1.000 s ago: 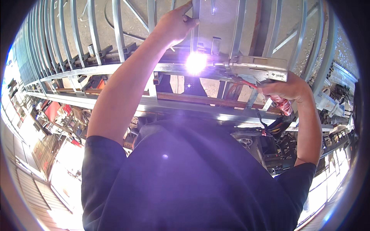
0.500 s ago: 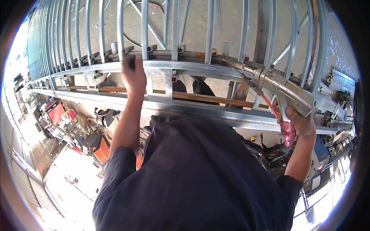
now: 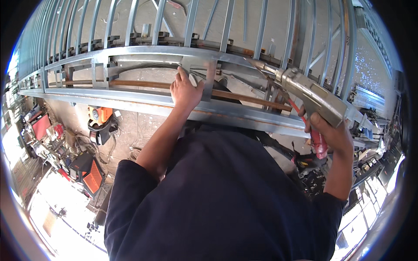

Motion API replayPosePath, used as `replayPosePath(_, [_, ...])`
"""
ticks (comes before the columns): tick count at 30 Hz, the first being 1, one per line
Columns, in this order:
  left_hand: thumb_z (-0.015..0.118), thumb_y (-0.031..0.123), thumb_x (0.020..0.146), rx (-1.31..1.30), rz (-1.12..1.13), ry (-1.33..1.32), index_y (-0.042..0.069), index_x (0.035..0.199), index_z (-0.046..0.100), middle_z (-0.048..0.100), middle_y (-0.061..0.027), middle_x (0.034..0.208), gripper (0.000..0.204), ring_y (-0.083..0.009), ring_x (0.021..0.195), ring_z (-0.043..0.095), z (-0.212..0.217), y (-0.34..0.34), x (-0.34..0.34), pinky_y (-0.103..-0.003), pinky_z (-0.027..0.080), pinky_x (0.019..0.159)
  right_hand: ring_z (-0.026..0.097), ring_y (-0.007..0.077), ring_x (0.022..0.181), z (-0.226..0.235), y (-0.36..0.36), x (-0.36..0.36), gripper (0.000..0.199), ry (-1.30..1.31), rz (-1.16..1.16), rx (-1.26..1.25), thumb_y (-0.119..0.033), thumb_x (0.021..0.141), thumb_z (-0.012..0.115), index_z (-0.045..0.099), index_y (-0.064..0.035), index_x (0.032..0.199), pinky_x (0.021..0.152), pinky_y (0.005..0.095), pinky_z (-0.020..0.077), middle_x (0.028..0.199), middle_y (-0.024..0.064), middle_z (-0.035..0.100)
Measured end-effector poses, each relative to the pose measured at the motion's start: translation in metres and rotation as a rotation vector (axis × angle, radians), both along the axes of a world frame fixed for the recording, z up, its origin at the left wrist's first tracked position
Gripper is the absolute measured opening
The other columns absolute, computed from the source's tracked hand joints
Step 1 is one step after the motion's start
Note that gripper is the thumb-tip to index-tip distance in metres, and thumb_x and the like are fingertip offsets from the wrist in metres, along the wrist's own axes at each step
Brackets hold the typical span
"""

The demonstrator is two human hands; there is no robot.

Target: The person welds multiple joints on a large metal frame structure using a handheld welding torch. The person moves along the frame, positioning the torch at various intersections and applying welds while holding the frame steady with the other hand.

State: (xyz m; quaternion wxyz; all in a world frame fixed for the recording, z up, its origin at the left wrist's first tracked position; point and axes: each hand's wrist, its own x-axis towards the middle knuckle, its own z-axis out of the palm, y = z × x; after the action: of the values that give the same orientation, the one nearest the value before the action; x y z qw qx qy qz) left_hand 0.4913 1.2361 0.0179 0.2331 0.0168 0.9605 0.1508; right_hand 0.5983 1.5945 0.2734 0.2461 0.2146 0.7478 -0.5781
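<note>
My right hand (image 3: 327,126) is closed around the grip of a metallic welding gun (image 3: 315,93). The gun's thin nozzle points up and left, toward the upper rail of a steel frame (image 3: 143,50), and a red hose (image 3: 296,106) runs beside its handle. Between the frame's upper and lower rails is my left hand (image 3: 186,90), its forefinger stretched upward and its other fingers bent. A small greyish thing (image 3: 193,78) shows between thumb and forefinger; I cannot make out its kind. A short upright bar (image 3: 210,78) stands just right of this hand.
Long parallel steel bars (image 3: 133,21) extend away from the upper rail. A rusty brown bar (image 3: 139,84) runs between the rails. An orange-and-black machine (image 3: 89,172) and an orange tool (image 3: 100,115) stand on the floor at left. Cables and clutter (image 3: 305,163) lie below right.
My left hand has moved right and down from the upper rail into the gap between the rails. The view has shifted a little. My right hand still holds the welding gun in nearly the same pose.
</note>
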Motion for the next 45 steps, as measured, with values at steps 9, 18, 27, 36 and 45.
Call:
replayPosePath(9, [0.071, 0.044, 0.088, 0.199, -0.065, 0.116, -0.004, 0.154, 0.033, 0.069, -0.018, 0.122, 0.09, -0.0315, 0.118, 0.064, 0.002, -0.032, -0.012, -0.049, 0.035, 0.115, 0.067, 0.0125, 0.084, -0.001, -0.105, -0.031, 0.055, -0.063, 0.073, 0.147, -0.026, 0.095, 0.078, 0.058, -0.0008, 0.139, 0.076, 0.0296, 0.0565, 0.104, 0.0065, 0.073])
replayPosePath(18, [0.058, 0.047, 0.099, 0.099, -0.12, 0.208, 0.012, 0.123, 0.072, 0.077, -0.0104, 0.102, 0.044, -0.0277, 0.113, 0.068, -0.01, -0.056, -0.004, -0.053, 0.027, 0.121, 0.07, 0.0366, 0.116, -0.075, -0.181, -0.038, 0.078, 0.127, 0.28, 0.295, -0.012, 0.084, 0.078, 0.046, -0.0198, 0.156, 0.095, 0.0383, 0.0537, 0.124, 0.0211, 0.071])
replayPosePath(27, [0.058, 0.048, 0.098, 0.079, -0.086, 0.14, 0.018, 0.113, 0.076, 0.078, -0.0088, 0.1, 0.039, -0.0262, 0.11, 0.069, -0.008, -0.054, -0.012, -0.051, 0.026, 0.122, 0.069, 0.0447, 0.099, -0.137, -0.221, -0.035, 0.087, 0.339, 0.408, 0.546, -0.013, 0.079, 0.077, 0.04, -0.0245, 0.158, 0.085, 0.0492, 0.0563, 0.113, 0.0203, 0.071])
replayPosePath(36, [0.059, 0.049, 0.098, 0.082, -0.095, 0.08, 0.018, 0.111, 0.076, 0.077, -0.0119, 0.096, 0.038, -0.028, 0.106, 0.07, 0.002, -0.054, -0.015, -0.049, 0.031, 0.114, 0.069, 0.0459, 0.105, -0.147, -0.22, -0.031, 0.085, 0.376, 0.377, 0.565, -0.015, 0.081, 0.078, 0.042, -0.021, 0.157, 0.087, 0.0485, 0.0583, 0.117, 0.0222, 0.072])
replayPosePath(45, [0.061, 0.05, 0.097, 0.132, -0.048, 0.102, 0.018, 0.11, 0.077, 0.077, -0.0122, 0.094, 0.038, -0.0289, 0.101, 0.071, -0.01, -0.054, -0.016, -0.047, 0.032, 0.111, 0.07, 0.0445, 0.098, -0.159, -0.219, -0.026, 0.096, 0.45, 0.387, 0.614, -0.029, 0.077, 0.086, 0.036, -0.0257, 0.159, 0.081, 0.0505, 0.0579, 0.116, 0.0188, 0.071])
